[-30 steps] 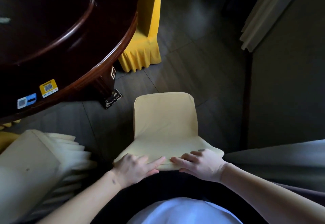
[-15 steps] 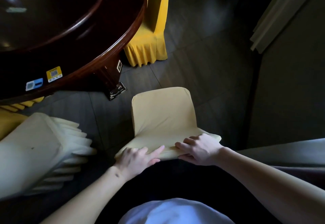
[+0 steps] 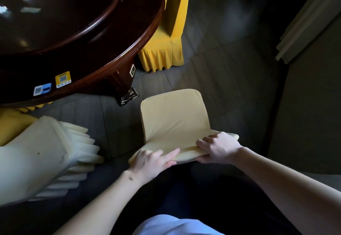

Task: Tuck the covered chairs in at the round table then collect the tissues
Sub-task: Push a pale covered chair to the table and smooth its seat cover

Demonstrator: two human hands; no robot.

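A chair in a pale yellow cover (image 3: 175,116) stands right in front of me, its seat pointing away toward the dark round wooden table (image 3: 114,54) at the upper left. My left hand (image 3: 151,163) lies on the top edge of the chair's back with fingers spread flat. My right hand (image 3: 219,146) grips the same top edge, fingers curled over it. A bright yellow covered chair (image 3: 166,46) sits tucked at the table's far right side. No tissues can be made out.
A cream covered chair (image 3: 42,153) with a pleated skirt stands at my left, close to the table. A carved table leg (image 3: 125,91) rests on the dark tiled floor just left of the pale chair. A grey wall and curtain (image 3: 302,24) close off the right.
The pale chair has slid forward and slightly left toward the table with both hands on its back. My right hand's fingers have curled tighter over the edge.
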